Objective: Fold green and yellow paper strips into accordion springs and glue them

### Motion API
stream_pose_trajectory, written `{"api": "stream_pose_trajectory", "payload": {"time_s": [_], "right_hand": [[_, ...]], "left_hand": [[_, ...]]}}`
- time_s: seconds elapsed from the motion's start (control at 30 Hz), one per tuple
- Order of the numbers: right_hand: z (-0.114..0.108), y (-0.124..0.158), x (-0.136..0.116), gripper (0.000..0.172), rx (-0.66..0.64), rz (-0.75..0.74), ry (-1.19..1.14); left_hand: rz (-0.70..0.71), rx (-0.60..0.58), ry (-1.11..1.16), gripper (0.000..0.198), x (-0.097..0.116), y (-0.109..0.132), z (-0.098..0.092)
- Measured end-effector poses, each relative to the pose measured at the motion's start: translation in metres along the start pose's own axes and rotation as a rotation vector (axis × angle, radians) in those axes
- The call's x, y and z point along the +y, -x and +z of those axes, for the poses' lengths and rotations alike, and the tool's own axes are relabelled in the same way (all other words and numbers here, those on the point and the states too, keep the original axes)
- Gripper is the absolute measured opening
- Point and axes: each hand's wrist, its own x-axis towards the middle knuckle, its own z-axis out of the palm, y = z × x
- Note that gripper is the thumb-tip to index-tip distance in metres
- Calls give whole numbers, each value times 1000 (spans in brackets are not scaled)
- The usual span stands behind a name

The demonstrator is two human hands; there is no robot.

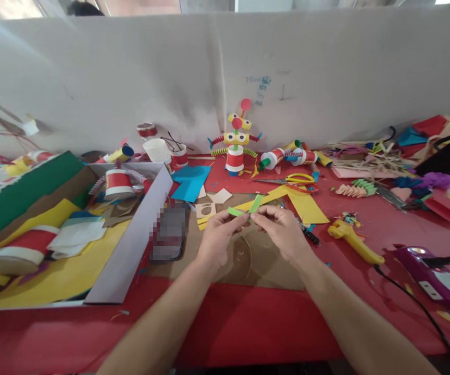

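Note:
Two ends of green paper strip [255,203] stick up between my fingertips, spread apart like a V. My left hand [220,235] pinches the strip near where the ends meet, thumb on top. Opposite it, my right hand [280,229] also pinches the green strip, and the fingertips of both hands nearly touch. Below them lies a sheet of brown cardboard [283,273] with a round shiny mark. Just behind the hands are yellow paper strips [308,206] and a small beige card with a round shape [205,210].
On the left, an open box [139,239] holds paper and cups. A pixelated phone [169,233] lies beside the cardboard. Scissors [297,180] and a paper-cup figure [235,156] stand behind. To the right are a yellow glue gun [353,240] and a purple power strip [430,276] with cables.

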Motion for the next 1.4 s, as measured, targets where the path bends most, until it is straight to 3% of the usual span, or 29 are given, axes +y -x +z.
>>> {"api": "stream_pose_trajectory", "payload": {"time_s": [0.37, 0.8, 1.0, 1.13, 1.23, 1.4], "right_hand": [[6, 1, 8, 21, 20, 5, -94], [6, -1, 6, 17, 38, 149, -291], [9, 1, 3, 19, 43, 94, -290], [5, -1, 1, 15, 86, 135, -330], [2, -3, -1, 14, 70, 181, -371], [3, -3, 1, 15, 51, 175, -332]], "left_hand": [[-75, 40, 188, 14, -5, -4, 1], [12, 27, 207, 19, -7, -1, 4], [84, 103, 153, 32, -3, 1, 6], [63, -19, 188, 35, -3, 0, 3], [-16, -104, 278, 24, -6, -2, 0], [-79, -75, 322, 17, -11, -6, -2]]}}
